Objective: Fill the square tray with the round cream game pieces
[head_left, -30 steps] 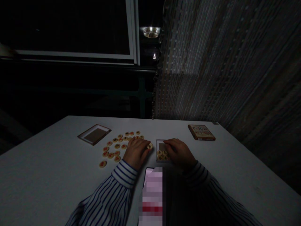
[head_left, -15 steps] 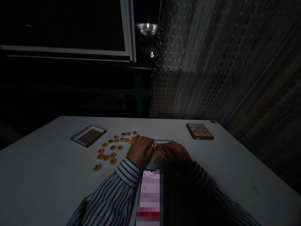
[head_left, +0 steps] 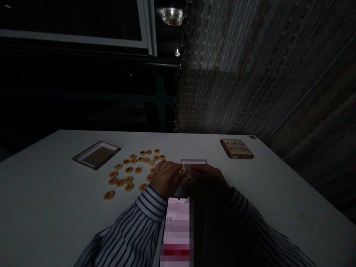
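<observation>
A Chinese chess piece [head_left: 182, 170] with a dark character is pinched at the fingertips of my left hand [head_left: 166, 178]. Below it, several more dark-marked pieces [head_left: 189, 179] sit together in the near part of a shallow box [head_left: 194, 161], whose pale far rim shows. My right hand [head_left: 210, 181] curls over the right side of that box, in deep shadow; what its fingers grip, if anything, is hidden. Left of my left hand, many loose chess pieces [head_left: 129, 170] with red or dark characters lie scattered, a few blank side up. My left hand hides some of the table behind it.
On the left of the white table [head_left: 69, 200] lies an open box lid [head_left: 97, 155]. A printed boxed set [head_left: 237, 148] lies at the back right. Between my forearms is a lit phone [head_left: 177, 222]. A string curtain [head_left: 236, 66] hangs beyond the right side.
The view has tilted down and shifted slightly right, showing more pieces beside my left hand. My left hand still holds its piece over the box, and shadow there has deepened.
</observation>
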Demonstrator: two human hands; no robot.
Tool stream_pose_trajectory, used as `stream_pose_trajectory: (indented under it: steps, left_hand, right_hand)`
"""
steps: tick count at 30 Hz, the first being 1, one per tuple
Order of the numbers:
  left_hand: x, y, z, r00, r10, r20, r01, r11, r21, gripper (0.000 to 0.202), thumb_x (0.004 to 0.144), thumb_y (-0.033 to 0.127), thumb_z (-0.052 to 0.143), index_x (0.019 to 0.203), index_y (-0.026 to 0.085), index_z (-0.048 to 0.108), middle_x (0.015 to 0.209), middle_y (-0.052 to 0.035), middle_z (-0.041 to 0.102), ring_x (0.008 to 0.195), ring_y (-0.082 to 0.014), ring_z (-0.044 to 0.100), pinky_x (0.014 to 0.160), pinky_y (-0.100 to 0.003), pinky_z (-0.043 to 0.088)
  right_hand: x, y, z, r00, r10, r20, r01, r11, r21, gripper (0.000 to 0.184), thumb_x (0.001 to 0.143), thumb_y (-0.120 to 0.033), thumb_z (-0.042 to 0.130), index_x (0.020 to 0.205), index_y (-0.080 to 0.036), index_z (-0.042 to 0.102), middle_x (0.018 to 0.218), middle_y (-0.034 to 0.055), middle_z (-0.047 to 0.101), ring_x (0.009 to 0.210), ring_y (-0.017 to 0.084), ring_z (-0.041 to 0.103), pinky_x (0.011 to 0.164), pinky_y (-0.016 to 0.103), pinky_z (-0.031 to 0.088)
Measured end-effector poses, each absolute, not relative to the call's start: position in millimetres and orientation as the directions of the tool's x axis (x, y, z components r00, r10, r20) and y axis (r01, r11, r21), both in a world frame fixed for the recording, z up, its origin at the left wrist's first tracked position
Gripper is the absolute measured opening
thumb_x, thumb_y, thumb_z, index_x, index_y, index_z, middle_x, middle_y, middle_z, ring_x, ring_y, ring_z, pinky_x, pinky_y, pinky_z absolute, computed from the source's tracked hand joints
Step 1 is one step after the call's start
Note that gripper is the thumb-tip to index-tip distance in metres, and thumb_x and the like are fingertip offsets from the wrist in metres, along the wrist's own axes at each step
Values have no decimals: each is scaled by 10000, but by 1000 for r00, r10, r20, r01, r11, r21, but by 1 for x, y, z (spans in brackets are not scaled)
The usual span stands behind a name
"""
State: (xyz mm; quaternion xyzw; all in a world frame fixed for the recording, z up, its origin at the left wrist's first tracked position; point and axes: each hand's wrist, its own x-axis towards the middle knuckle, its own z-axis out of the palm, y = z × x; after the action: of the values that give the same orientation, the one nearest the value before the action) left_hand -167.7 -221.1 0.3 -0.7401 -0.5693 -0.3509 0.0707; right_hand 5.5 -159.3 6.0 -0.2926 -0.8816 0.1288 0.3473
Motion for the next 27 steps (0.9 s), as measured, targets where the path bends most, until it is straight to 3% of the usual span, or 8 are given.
stream_pose_trajectory:
  steps: [27]
  left_hand:
    - [-163,-220,-9,164,743,649,853,-437,285,237,717,289,504,928,190,551,840,-46,628,808,-173,544,819,-397,364]
  right_hand:
    - [4,-163,10,-631,699,336,259,599,-758,190,737,-290,493,863,-180,584,815,24,631,724,112,586,647,228,480]
